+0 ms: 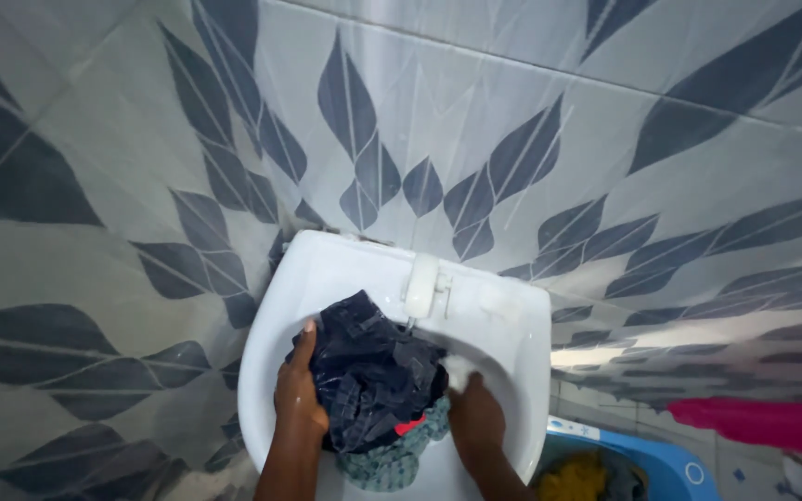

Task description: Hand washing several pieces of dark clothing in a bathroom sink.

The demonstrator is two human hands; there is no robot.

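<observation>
Both hands press dark, seemingly wet denim (373,371).

Both bare forearms enter from the bottom edge, angled up and slightly inward, roughly parallel, well apart. Left hand (299,394): back of hand to camera, wet and shiny, wrist near straight, thumb stretched up and away from the palm, other fingers curled down out of sight, so grip state unclear. Right hand (475,417): back of hand up, wrist bent a little, fingers folded forward and down, tips hidden; looks closed in a loose fist-like clamp but cannot confirm. Right hand sits slightly lower than left. Left forearm shows more length than right; elbows and upper arms are out of frame.
</observation>
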